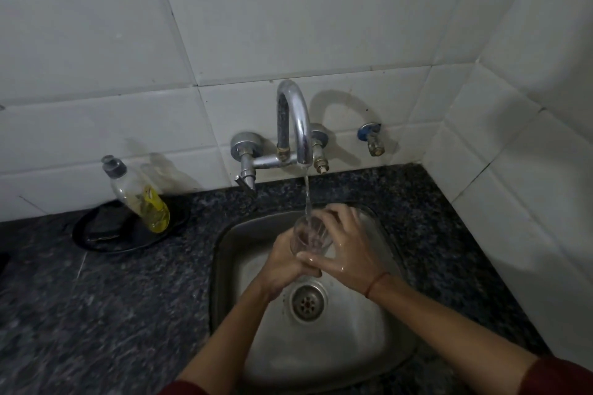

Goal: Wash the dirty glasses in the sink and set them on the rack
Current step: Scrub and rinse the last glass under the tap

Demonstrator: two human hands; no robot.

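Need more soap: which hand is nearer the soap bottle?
Left. The left hand holds the glass to the right of the soap bottle; the right hand is farther right, on the glass's other side.

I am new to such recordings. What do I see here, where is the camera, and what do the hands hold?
No machine here: a person wears one camera on the head, so you look down at their own arms. The left hand and the right hand both hold a clear glass over a steel sink, under water running from the tap. On the dark stone counter, left of the sink, a soap bottle with yellow liquid leans toward the tiled wall. No rack is in view.
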